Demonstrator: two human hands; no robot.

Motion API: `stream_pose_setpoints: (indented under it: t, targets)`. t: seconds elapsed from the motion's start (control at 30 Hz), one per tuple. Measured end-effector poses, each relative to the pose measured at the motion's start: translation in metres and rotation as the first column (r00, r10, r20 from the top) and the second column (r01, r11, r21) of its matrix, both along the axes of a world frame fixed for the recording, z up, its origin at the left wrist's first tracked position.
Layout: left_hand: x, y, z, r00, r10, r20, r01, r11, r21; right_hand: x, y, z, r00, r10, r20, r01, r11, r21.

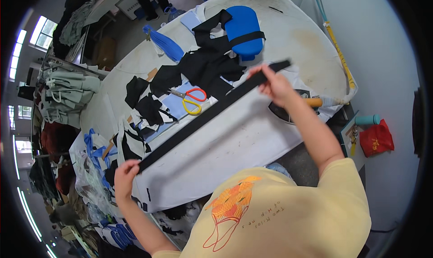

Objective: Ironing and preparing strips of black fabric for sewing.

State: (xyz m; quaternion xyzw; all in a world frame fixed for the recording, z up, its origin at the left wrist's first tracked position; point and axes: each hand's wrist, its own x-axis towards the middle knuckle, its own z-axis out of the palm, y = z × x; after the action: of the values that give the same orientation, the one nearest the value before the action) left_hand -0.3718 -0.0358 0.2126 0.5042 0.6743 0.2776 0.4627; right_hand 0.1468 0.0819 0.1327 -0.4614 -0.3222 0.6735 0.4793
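Two hands stretch a black strip just beside scissors.

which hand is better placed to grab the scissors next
Probably right. The right hand grips the black strip near its far end, closer to the red-and-yellow scissors. The left hand holds the near end at the table edge, farther away.

Red-and-yellow scissors on white table among black fabric scraps; blue pad beyond.
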Motion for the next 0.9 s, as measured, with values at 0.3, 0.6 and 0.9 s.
stream_pose_setpoints:
  t: [0.3,0.6,0.9]
  targets:
    - [0.142,0.219,-0.061,0.868,0.165,0.469,-0.260,0.954,0.146,0.149,0.144,-0.001,0.899,-0.387,-0.205,0.401,0.915,0.033]
    - [0.181,0.175,-0.133,0.993,-0.110,0.039,0.108,0.993,0.055,0.029,0.105,-0.082,0.876,0.118,0.467,0.035,0.952,-0.305]
    - [0.163,0.046,-0.169,0.951,0.063,0.302,-0.004,0.981,-0.195,-0.059,0.078,-0.128,0.466,0.272,0.842,-0.114,0.962,-0.248]
